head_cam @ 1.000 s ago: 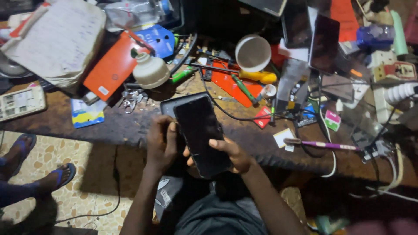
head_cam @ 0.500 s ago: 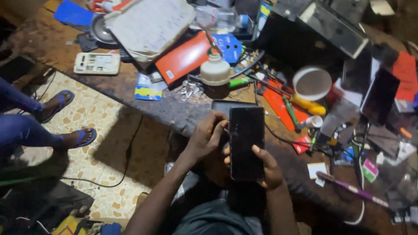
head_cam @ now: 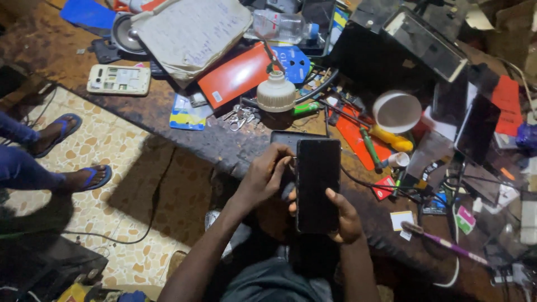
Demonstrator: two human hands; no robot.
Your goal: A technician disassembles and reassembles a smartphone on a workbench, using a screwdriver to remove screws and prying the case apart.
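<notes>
A black smartphone (head_cam: 318, 184) with a dark screen is held upright over the near edge of the cluttered wooden workbench (head_cam: 184, 140). My right hand (head_cam: 342, 215) cradles it from below, thumb resting on the lower right edge. My left hand (head_cam: 265, 176) grips the left side near the top, fingers curled against the phone's edge. A second dark flat device (head_cam: 291, 137) lies on the bench just behind the held phone.
On the bench lie a white bulb (head_cam: 276, 93), an orange sheet (head_cam: 238, 74), a white cup (head_cam: 396, 111), a yellow-handled screwdriver (head_cam: 386, 140), a purple toothbrush (head_cam: 442, 241), a white phone frame (head_cam: 118, 79) and cables. Another person's sandalled feet (head_cam: 72, 151) rest on the tiled floor at left.
The view has swung right and settled; the phone now stands straighter in both hands. My left hand's fingers have moved up along the phone's left edge.
</notes>
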